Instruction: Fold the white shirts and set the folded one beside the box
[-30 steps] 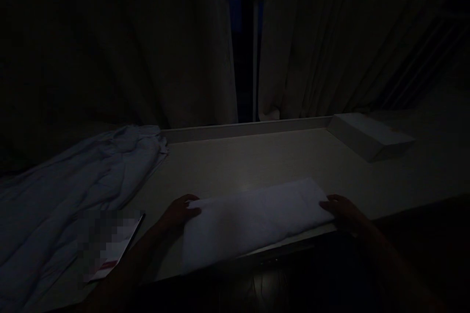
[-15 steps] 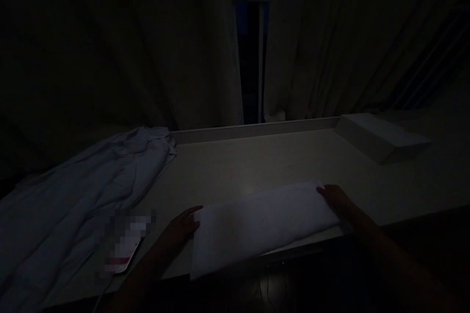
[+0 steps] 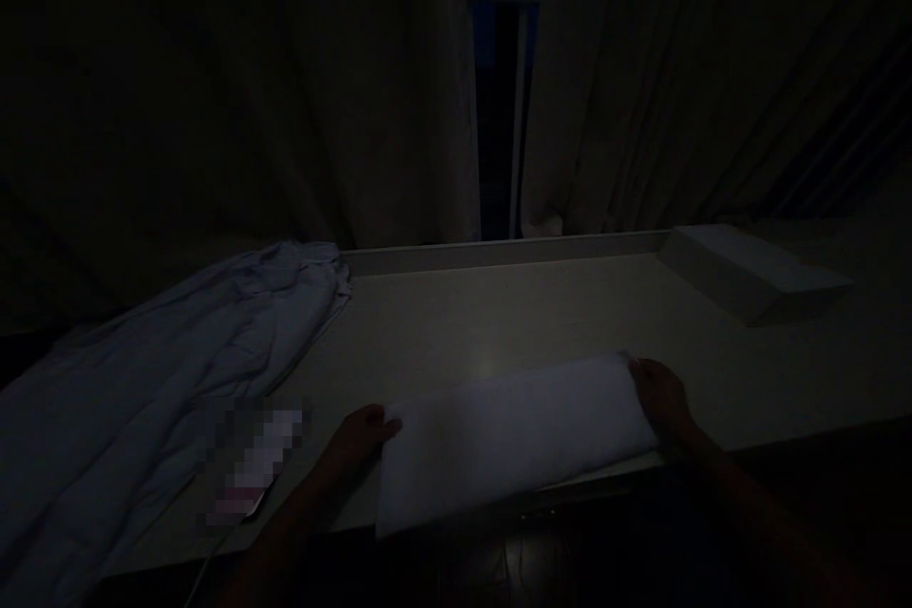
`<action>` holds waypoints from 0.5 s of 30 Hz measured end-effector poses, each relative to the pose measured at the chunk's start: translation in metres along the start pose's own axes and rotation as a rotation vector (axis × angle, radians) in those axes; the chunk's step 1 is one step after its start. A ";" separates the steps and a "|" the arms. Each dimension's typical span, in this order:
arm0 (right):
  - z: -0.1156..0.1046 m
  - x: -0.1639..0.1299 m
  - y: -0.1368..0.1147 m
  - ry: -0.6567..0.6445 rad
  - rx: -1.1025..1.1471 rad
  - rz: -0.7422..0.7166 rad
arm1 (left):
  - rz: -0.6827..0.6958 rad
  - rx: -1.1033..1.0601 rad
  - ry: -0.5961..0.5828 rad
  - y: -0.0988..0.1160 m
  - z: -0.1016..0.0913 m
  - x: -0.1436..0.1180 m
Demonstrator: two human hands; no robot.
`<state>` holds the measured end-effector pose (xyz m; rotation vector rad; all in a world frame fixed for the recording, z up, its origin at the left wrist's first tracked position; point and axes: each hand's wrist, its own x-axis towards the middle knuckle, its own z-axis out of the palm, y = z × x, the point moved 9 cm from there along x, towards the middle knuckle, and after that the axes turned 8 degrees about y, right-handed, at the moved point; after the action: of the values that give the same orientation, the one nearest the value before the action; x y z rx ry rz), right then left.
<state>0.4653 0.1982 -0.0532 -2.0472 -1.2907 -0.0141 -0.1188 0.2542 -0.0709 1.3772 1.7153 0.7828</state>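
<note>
A white folded towel [image 3: 513, 437] lies in a long strip at the desk's front edge, its near side hanging slightly over. At its far left corner, my left hand [image 3: 367, 429] pinches the edge with the thumb on top and the fingers curled behind. My right hand [image 3: 659, 389] is closed on the far right corner, thumb and fingers at the edge. The scene is very dark, so finer detail of the fingers is lost.
A crumpled pale cloth [image 3: 214, 332] covers the desk's left end. Near it lies a phone-like device [image 3: 256, 465], partly blurred, with a cable. On the right rests a pale box-like block [image 3: 748, 275]. Curtains [image 3: 399, 114] hang behind the desk's raised back edge [image 3: 499, 252].
My left fingers have gone from stretched out beside the towel's corner to closed on it. My right hand keeps its hold. The whole view has shifted slightly.
</note>
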 end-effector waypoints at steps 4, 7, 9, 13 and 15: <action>-0.001 0.004 -0.012 0.013 -0.088 -0.088 | 0.169 0.168 0.186 0.016 -0.012 0.005; 0.001 0.009 -0.011 -0.002 -0.028 -0.029 | 0.167 0.115 0.217 0.018 -0.009 0.005; 0.004 0.011 -0.008 -0.002 0.002 0.023 | 0.129 0.116 0.254 0.012 -0.005 0.007; 0.016 0.014 0.003 -0.019 -0.054 0.094 | 0.133 0.243 0.340 0.003 0.002 0.012; 0.024 0.015 0.005 -0.050 -0.122 0.094 | 0.147 0.332 0.377 0.003 0.006 0.012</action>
<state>0.4685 0.2219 -0.0689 -2.2237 -1.2496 0.0013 -0.1134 0.2668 -0.0733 1.6746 2.1269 0.9134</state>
